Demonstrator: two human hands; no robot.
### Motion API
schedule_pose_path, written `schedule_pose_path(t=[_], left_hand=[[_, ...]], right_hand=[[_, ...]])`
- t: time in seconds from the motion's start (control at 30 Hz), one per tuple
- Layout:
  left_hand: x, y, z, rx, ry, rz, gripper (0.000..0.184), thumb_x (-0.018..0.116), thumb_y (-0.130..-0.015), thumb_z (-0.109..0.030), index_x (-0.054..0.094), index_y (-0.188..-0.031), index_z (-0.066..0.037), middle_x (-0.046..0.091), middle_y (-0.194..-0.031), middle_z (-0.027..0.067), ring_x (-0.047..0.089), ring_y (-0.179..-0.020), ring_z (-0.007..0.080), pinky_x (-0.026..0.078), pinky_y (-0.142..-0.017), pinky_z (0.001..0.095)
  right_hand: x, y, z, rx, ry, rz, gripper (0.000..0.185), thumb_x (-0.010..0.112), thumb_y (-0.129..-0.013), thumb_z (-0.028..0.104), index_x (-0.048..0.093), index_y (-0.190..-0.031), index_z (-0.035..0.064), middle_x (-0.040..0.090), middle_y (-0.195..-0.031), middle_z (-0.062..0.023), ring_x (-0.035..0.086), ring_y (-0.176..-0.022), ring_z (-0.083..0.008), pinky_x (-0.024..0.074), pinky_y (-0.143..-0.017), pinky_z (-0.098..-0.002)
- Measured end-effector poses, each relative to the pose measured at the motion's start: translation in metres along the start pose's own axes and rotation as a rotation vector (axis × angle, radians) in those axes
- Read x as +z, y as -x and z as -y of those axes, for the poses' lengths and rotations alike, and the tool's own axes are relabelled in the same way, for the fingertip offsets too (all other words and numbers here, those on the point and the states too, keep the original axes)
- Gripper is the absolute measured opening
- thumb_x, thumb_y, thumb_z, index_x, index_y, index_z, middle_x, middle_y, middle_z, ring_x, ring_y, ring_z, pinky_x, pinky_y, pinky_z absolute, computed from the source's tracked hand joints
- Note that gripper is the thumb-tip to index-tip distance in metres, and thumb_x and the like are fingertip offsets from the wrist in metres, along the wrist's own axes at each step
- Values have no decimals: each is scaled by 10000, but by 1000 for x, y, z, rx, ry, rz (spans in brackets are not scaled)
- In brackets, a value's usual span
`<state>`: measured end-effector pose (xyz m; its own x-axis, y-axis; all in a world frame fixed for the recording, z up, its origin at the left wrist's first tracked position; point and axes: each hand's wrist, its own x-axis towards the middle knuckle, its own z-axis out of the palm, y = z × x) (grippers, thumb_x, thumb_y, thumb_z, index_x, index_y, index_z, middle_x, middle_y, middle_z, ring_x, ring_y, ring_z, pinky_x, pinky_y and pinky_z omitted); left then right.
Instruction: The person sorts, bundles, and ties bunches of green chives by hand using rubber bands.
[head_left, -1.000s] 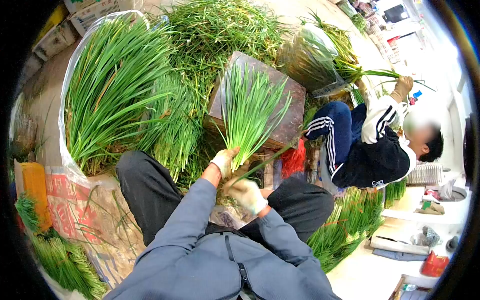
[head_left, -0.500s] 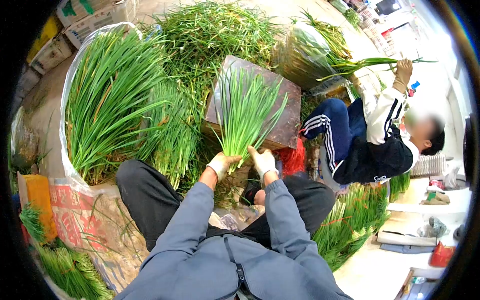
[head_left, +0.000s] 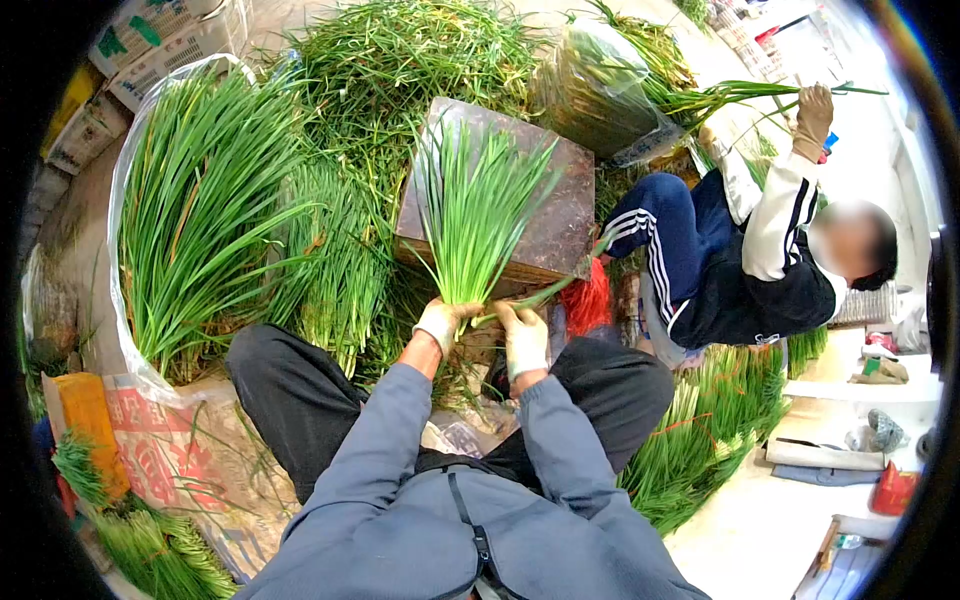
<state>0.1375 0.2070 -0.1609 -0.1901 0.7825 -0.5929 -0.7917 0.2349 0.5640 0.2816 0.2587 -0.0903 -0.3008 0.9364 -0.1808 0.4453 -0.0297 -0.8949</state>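
Note:
My left hand, in a pale glove, is closed round the lower ends of a bunch of green chives. The leaves fan away from me over a dark square-topped block. Just right of the bunch's base, my gloved right hand is pinched on a loose chive leaf, which slants out towards the block's near right corner. Red ties hang at that same corner.
A plastic-lined heap of chives stands at left, with a loose pile behind the block. At right, a seated person holds long leaves in a raised gloved hand. Tied bundles lie beside my right knee.
My right hand has moved slightly right and down, drawing a leaf sideways from the bunch's base. My left hand keeps its hold. The other person's raised hand has shifted upward.

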Motion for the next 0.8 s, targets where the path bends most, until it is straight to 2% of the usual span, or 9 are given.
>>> schedule_pose_path(t=[0.07,0.17,0.23,0.3,0.37,0.43,0.6,0.77,0.8], left_hand=[[-11,-10,4,17,0,2,232,718,-839,-17,683,-1069,-3,723,-931,93,675,-760,201,538,-687,329],[-3,5,-6,17,-2,12,192,664,-916,-76,677,-1092,0,727,-948,116,693,-796,220,566,-684,342],[4,13,-17,-136,180,43,206,600,-969,-132,677,-1105,1,727,-959,125,693,-805,219,569,-692,351],[1,13,-18,-153,177,38,241,563,-983,-162,674,-1133,-10,722,-1008,131,691,-815,227,570,-722,362],[-11,5,-11,-159,141,0,251,581,-957,-157,671,-1139,-10,717,-1046,131,689,-819,238,569,-738,373],[-14,2,-9,-135,138,0,266,601,-935,-162,670,-1132,2,715,-1026,123,686,-816,245,567,-753,384],[-13,10,-18,-162,103,-19,274,597,-943,-167,654,-1156,-4,695,-989,126,675,-883,237,580,-742,398],[-13,2,-7,-164,251,92,277,507,-1003,-176,644,-1157,8,693,-1050,158,677,-910,257,601,-765,391],[-11,2,-9,-164,249,95,277,507,-1003,-176,644,-1157,8,693,-1050,158,677,-910,257,601,-765,391]], right_hand=[[-4,22,-14,12,-227,-114,229,675,-931,227,705,-995,9,704,-900,-71,638,-736,-147,506,-662,-272],[-16,33,1,556,-195,51,197,661,-945,191,654,-1020,8,684,-848,-61,638,-598,-151,485,-499,-259],[-12,23,-29,545,-18,180,189,646,-941,153,632,-1057,4,679,-832,-59,643,-586,-160,482,-493,-263],[1,-4,-86,181,130,50,193,634,-933,118,619,-1087,3,666,-815,-54,649,-592,-161,481,-488,-271],[11,-16,-51,144,-27,44,246,664,-914,149,637,-1102,-7,683,-832,-64,621,-597,-139,492,-531,-291],[15,-16,11,306,73,146,281,710,-890,215,671,-1058,-6,690,-830,-61,603,-602,-130,487,-551,-301],[12,-19,5,375,-13,236,317,736,-872,231,690,-1072,-10,683,-827,-47,586,-601,-124,487,-552,-288],[-1,-21,-46,229,-104,153,253,714,-887,194,677,-1060,14,681,-827,-31,583,-594,-116,465,-519,-264],[0,-19,-39,225,-11,144,276,688,-874,259,693,-992,10,698,-850,-97,631,-702,-206,487,-638,-325]])
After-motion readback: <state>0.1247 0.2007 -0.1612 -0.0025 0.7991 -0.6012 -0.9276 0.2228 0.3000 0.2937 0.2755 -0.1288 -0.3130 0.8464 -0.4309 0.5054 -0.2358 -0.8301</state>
